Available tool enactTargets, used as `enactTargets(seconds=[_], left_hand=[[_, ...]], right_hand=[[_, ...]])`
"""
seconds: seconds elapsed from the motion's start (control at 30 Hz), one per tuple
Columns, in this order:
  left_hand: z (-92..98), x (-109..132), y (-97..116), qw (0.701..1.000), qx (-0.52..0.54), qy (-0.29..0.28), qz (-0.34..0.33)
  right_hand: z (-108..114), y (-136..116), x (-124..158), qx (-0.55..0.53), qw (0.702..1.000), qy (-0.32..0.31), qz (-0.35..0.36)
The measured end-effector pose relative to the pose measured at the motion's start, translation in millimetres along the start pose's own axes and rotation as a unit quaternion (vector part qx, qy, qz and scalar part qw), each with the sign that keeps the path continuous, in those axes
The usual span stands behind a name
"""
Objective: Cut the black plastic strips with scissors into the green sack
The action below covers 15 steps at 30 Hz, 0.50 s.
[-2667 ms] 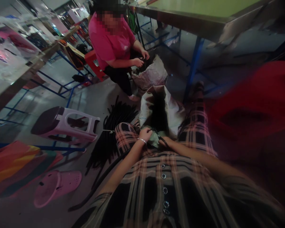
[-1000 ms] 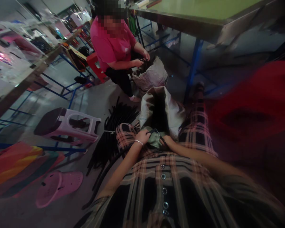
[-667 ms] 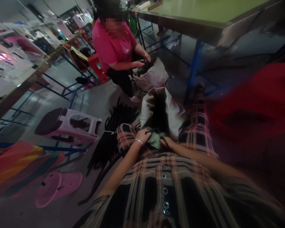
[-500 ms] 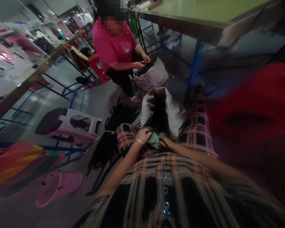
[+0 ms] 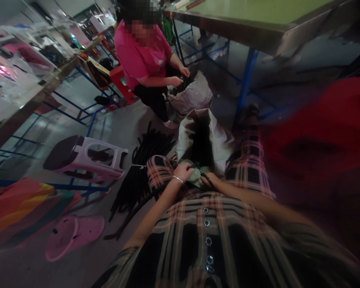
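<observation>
Logged from my station: right grip (image 5: 211, 181) closed on black cord (image 5: 201, 171); left grip (image 5: 182, 172) on green cloth (image 5: 195, 177), closure unclear, both at woven sack (image 5: 204, 140) mouth.

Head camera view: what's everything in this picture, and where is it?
Co-worker: one, pink shirt, seated top centre.
Table: one, green top, blue legs, top right.
Woven sacks: two, off-white, centre.
Black strips: many, black, on floor left of lap.
Stool: one, pink and white, on its side, left.
Clog: one, pink, bottom left.
Cloth: one, orange, far left.
Red blurred object: one, right.
Hands: two, bare, on green cloth, lap.
</observation>
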<state>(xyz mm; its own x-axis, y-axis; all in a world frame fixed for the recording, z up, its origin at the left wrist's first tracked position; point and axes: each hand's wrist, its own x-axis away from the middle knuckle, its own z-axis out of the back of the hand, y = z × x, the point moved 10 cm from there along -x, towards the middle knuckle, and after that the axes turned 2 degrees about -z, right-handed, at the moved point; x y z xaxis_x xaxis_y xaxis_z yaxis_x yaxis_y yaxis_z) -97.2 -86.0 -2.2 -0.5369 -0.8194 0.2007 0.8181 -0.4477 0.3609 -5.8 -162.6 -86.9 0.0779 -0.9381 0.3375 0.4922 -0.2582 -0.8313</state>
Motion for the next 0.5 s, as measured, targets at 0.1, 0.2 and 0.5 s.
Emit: enactTargets(seconds=[0.1, 0.2, 0.5], left_hand=[[-2.8, -2, -1, 1.000, 0.000, -0.001, 0.000], [-4.9, -3, -3, 1.000, 0.000, -0.004, 0.006], [-8.8, -6, -7, 1.000, -0.011, -0.015, 0.015]], right_hand=[[0, 4, -2, 0.016, 1.000, 0.001, -0.020], [2, 10, -2, 0.029, 0.998, 0.004, -0.052], [2, 16, -1, 0.021, 0.997, 0.027, -0.062]])
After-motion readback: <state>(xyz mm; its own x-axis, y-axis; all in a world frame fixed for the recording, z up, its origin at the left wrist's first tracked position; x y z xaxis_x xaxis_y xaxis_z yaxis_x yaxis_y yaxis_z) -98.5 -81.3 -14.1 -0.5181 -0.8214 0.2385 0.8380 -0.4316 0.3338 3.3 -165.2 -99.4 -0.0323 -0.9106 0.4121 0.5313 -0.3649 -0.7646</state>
